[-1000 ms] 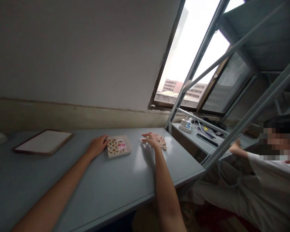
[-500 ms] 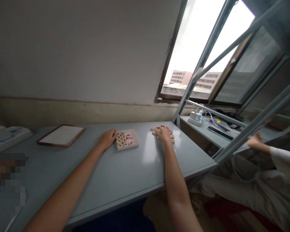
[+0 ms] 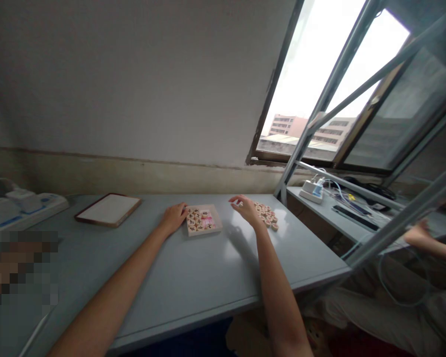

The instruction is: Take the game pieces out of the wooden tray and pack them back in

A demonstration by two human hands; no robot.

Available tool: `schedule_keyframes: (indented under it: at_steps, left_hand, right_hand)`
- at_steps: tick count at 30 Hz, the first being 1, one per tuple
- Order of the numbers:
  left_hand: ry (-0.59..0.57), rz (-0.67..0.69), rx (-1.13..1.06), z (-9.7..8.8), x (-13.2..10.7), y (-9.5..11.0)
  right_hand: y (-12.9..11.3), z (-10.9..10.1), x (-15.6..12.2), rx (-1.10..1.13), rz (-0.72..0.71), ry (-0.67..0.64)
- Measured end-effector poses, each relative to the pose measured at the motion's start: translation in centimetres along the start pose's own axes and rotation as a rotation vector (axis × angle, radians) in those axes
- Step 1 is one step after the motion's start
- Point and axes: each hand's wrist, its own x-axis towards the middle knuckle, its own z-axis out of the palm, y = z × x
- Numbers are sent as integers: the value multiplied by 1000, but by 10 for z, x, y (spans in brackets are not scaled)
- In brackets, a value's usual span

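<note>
A small shallow box [image 3: 203,231] lies on the grey table [image 3: 193,277] and holds several round wooden game pieces and a pink patch. My left hand [image 3: 174,218] rests against the box's left edge with its fingers curled. My right hand [image 3: 245,208] hovers just above the table between the box and a loose pile of round wooden pieces [image 3: 266,215]. Its fingers are pinched together at the tips; whether a piece is in them is too small to tell.
A flat board with a dark frame [image 3: 107,209] lies at the back left. A white and blue device [image 3: 22,208] stands at the far left. Metal frame bars [image 3: 312,129] rise at the right, with a lower desk holding a power strip [image 3: 312,191] and cables. Another person's arm [image 3: 427,238] shows at the far right.
My right hand has lifted off the pile of pieces and moved left toward the box. The left hand stays at the box. The camera view has swung a little to the left.
</note>
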Motion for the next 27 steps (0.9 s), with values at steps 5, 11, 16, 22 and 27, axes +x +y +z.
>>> schedule_keyframes:
  at_steps: [5, 11, 16, 22, 27]
  left_hand:
    - [5, 8, -19, 0, 0, -1]
    - [-11, -14, -24, -1, 0, 2]
    - [-26, -14, -13, -4, -2, 4]
    - [-35, -11, -1, -5, -2, 4]
    - [-22, -1, 10, -4, -2, 3]
  right_hand:
    - [-35, 22, -3, -28, -241, -250]
    - [-54, 46, -7, -211, -249, -207]
    - [-55, 52, -4, -182, -195, -231]
    - [-57, 57, -5, -175, -147, -249]
    - [-47, 44, -4, -155, -93, -134]
